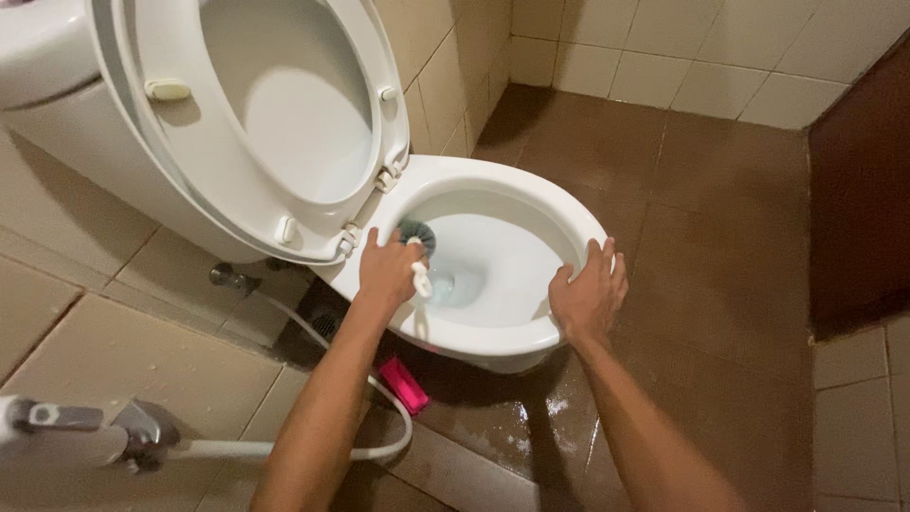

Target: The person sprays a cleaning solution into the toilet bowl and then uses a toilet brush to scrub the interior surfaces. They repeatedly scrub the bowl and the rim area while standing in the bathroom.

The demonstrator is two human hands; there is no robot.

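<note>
You are standing in a small tiled washroom: pale beige wall tiles run along the top of the frame, and the dark brown floor tiles fill the middle and right, shining wet in the lower centre beneath the bowl. The white ceramic toilet bowl sits in the middle of the frame, with its white plastic seat and lid raised against the cistern in the upper left.

Your left hand is closed around the white handle of a toilet brush with a dark grey-green bristle head; the head is pressed to the inner wall of the bowl at its back left, just under the rim near the seat hinges. Your right hand lies flat with fingers spread on the right edge of the rim, gripping nothing, only bracing.

Judging by this, the scrubbing is under way: the brush is working the upper back of the bowl, while the front and right inner wall, and the water pool at the bottom, look untouched by it right now, though the white surface there shows no clear staining.

In the lower left a white spray hose with a metal fitting trails across the floor, and a small bright pink object lies under the bowl; what it is cannot be told.
</note>
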